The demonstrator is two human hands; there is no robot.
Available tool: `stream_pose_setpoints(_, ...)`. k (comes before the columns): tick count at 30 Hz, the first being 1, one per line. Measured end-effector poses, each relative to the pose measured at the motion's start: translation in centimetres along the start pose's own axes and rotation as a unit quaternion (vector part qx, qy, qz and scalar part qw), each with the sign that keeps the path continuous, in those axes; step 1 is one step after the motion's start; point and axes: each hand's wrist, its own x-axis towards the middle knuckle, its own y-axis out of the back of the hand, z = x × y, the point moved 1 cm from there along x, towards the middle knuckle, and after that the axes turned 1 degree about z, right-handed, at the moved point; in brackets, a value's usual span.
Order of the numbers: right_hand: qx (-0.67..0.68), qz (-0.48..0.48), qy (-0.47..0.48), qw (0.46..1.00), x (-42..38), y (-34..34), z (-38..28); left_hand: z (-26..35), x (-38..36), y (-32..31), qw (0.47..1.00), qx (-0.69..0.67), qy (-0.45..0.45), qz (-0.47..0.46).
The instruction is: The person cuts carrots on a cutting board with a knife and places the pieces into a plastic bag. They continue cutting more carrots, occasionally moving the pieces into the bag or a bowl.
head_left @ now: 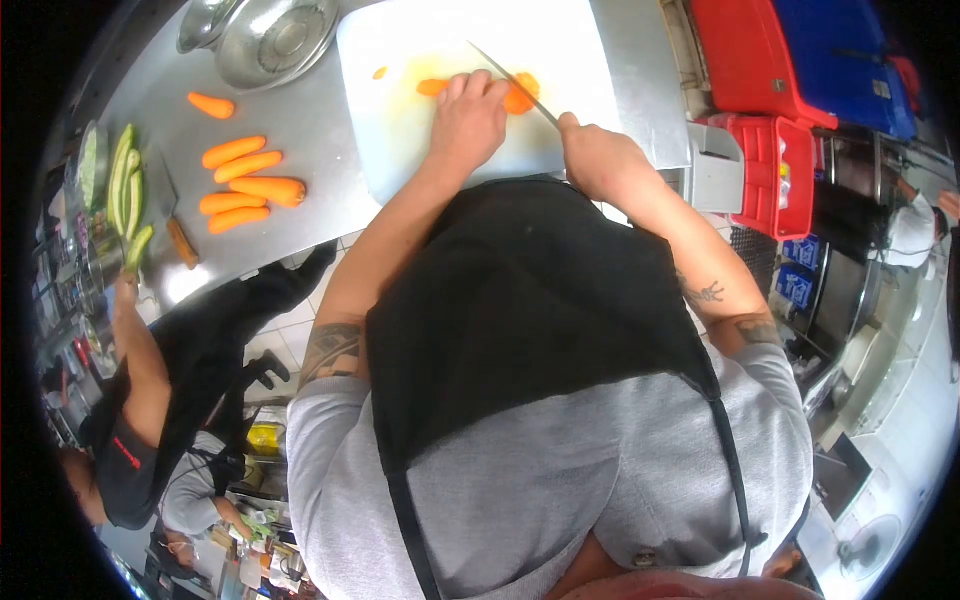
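Note:
A white cutting board (390, 150) lies on the metal counter. My left hand (468, 118) presses on an orange carrot (432, 87) with its fingers curled together, and the carrot's end sticks out on the left. My right hand (605, 160) is wrapped round the handle of a knife (515, 83). The blade runs up and left, just right of my left fingers, across cut carrot pieces (522, 93). A small carrot bit (379, 73) lies apart at the board's left.
Whole carrots (235, 150) and metal bowls (275, 42) are on the counter at left. Farther left, a co-worker's hand (128, 285) is by long green vegetables (122, 185) and another knife (182, 243). Red (770, 175) and blue bins (835, 60) stand at right.

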Motion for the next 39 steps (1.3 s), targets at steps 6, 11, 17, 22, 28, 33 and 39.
stream_pose_setpoints(6,0.027,0.039,0.015,0.999,3.0,-4.0,1.7,-0.3,0.1,0.0,1.000,-0.004,-0.003,0.010)
stream_pose_setpoints(11,0.010,0.004,0.006,1.000,1.0,-0.1,0.3,-0.6,-0.1,-0.3,1.000,-0.009,-0.006,-0.005)
stream_pose_setpoints(17,0.023,0.022,0.010,0.999,3.0,-3.3,1.4,-0.8,0.1,-0.1,1.000,-0.025,-0.008,0.008)
stream_pose_setpoints(22,0.022,0.017,0.009,1.000,2.6,-0.6,0.4,-1.3,0.1,-0.4,0.998,-0.051,-0.012,0.020)
stream_pose_setpoints(28,0.017,-0.002,-0.007,1.000,2.0,-2.5,0.1,-1.1,0.3,-0.3,0.998,-0.059,-0.001,0.024)
stream_pose_setpoints(33,0.025,0.047,0.017,0.998,4.0,-2.8,0.5,-1.2,0.4,-0.3,0.998,-0.059,-0.001,0.019)
stream_pose_setpoints(39,0.019,-0.015,-0.005,1.000,0.9,-1.0,-0.2,-1.3,0.4,-0.2,0.997,-0.071,0.010,0.024)
